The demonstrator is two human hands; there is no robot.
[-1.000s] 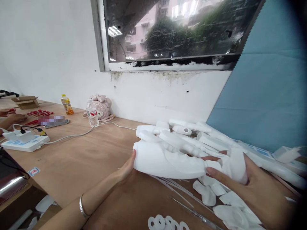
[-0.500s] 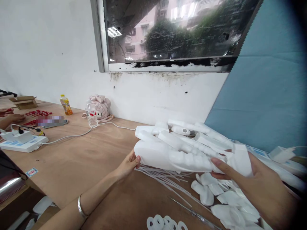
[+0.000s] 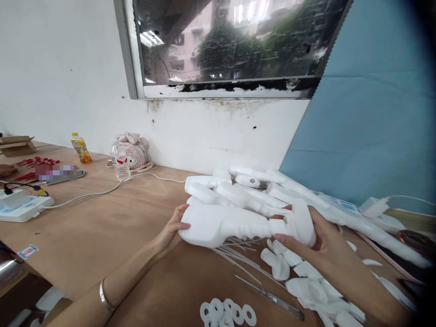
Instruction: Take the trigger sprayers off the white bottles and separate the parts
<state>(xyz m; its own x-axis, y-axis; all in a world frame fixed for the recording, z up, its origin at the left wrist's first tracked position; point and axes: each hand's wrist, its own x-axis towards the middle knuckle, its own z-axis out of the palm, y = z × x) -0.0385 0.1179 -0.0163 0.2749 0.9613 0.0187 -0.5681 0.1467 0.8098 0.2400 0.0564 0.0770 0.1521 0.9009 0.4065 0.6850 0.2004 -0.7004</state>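
Observation:
I hold a long white foam moulded piece (image 3: 235, 224) level above the wooden table (image 3: 112, 222). My left hand (image 3: 172, 227) grips its blunt left end, thumb and fingers pressed on the foam. My right hand (image 3: 313, 231) wraps around the narrower right end. Behind the piece lies a pile of similar white foam pieces (image 3: 259, 190) against the wall. Under it are thin white sticks (image 3: 235, 252) and small flat foam cut-outs (image 3: 299, 277).
White foam rings (image 3: 226, 313) and a metal tool (image 3: 272, 297) lie near the front edge. A water bottle (image 3: 120, 163), a pink bag (image 3: 131, 147), a yellow drink bottle (image 3: 81, 148), a white power strip (image 3: 20, 206) with cable and another person's hand (image 3: 7, 170) are at left.
The foam piece has shifted slightly left and down, turning in my hands. My left hand now grips its end more firmly. The view has panned right.

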